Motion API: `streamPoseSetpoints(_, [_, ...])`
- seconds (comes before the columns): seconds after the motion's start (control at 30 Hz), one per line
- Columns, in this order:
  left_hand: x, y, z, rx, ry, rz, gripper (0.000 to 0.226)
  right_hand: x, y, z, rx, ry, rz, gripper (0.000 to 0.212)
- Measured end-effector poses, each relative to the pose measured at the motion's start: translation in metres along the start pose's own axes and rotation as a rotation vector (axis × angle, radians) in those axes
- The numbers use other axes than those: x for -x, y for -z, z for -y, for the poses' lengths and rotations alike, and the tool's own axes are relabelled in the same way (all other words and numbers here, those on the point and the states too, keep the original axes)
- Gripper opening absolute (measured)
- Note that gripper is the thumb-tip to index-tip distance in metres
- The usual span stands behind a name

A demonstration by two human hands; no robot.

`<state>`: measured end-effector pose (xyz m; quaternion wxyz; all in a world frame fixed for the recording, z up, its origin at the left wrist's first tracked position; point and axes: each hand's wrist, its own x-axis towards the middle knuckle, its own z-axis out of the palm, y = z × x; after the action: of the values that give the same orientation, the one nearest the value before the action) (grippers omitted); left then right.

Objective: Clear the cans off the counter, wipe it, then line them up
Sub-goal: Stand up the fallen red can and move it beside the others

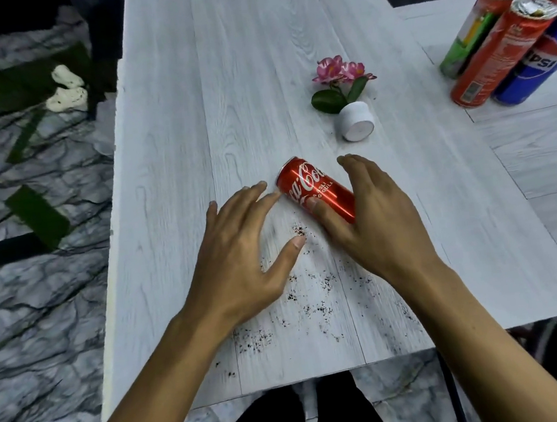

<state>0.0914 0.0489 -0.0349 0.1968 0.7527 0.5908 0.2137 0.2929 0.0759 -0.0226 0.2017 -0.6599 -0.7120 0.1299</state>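
Observation:
A red Coca-Cola can (pixel 315 186) lies on its side in the middle of the white wood-grain counter (pixel 224 96). My right hand (pixel 371 221) cups it, thumb on its near side and fingers over its far side. My left hand (pixel 243 249) hovers just left of the can, fingers spread, fingertips close to its top end. Dark crumbs (pixel 307 300) are scattered on the counter under and in front of my hands. Several upright cans stand on a second surface at the far right: a blue Pepsi can (pixel 540 63), a red can (pixel 497 53) and others behind.
A small white pot with pink flowers (pixel 348 100) stands just beyond the lying can. The counter's left edge drops to a marbled floor with green mats (pixel 37 215) and white slippers (pixel 66 87). The near edge sits above my legs.

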Motion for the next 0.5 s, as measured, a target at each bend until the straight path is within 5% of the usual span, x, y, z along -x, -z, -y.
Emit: streamPoseSetpoints(0.5, [0.004,-0.006,0.019,-0.011,-0.009,0.044,0.069,-0.01,-0.012,-0.001,0.114,-0.01,0.066,0.078])
